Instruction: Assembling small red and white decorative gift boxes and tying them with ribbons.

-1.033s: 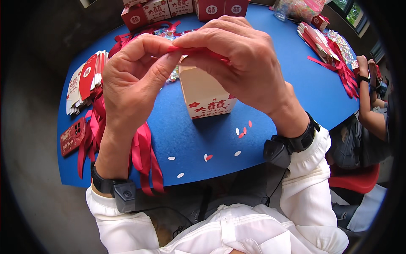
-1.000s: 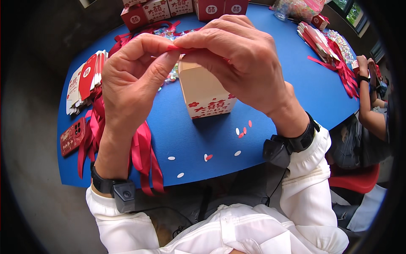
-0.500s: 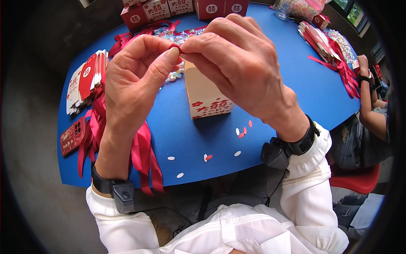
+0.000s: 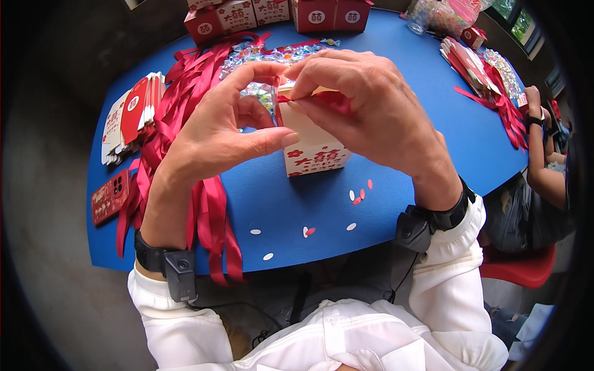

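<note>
A cream gift box with red printing stands upright on the blue table in front of me. My right hand is over its top, thumb and fingers pinched on a red ribbon there. To the left of the box top, my left hand curves with its thumb and forefinger spread apart. That thumb tip lies against or just before the box's side; I cannot tell which. A strip of the ribbon runs between the two hands at the box's upper left edge. My right hand hides part of the box top.
Loose red ribbons and flat folded boxes lie at left, beside a red phone. Behind my hands are wrapped candies and finished boxes. Small paper ovals dot the near table. A person's arm shows at right.
Both hands have come down to the box top. My left hand's pinch on the red ribbon has opened, while my right hand keeps hold. The view has shifted slightly.
</note>
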`<state>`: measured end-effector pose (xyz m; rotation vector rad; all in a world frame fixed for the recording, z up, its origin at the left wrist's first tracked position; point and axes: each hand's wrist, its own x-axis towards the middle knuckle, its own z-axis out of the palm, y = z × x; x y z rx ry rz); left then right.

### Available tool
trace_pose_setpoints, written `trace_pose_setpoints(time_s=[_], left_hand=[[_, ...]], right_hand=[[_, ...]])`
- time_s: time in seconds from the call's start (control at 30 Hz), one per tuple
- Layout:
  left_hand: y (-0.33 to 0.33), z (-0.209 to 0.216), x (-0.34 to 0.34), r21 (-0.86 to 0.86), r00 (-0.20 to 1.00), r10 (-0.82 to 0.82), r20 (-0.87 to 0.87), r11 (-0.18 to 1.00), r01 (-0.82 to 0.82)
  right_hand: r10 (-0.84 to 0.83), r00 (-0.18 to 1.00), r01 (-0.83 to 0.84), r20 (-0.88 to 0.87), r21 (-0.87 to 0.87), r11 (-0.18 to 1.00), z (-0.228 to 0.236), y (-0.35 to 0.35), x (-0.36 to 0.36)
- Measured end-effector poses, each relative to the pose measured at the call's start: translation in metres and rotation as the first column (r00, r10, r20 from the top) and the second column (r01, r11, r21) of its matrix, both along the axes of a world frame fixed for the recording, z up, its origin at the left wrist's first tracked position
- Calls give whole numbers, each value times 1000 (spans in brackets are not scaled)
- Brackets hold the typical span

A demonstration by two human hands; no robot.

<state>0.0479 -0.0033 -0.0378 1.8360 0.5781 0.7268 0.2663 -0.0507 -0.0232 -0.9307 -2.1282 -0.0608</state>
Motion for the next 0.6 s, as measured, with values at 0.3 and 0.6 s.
trace_pose_setpoints(time_s=[0.3,0.6], left_hand=[[-4,-1,3,119,998,44,46,992,-49],[-6,-1,4,179,996,84,19,980,-86]], right_hand=[[-81,995,79,-58,-32,996,-6,5,-7],[-44,964,-34,-261,-287,957,-1,4,-2]])
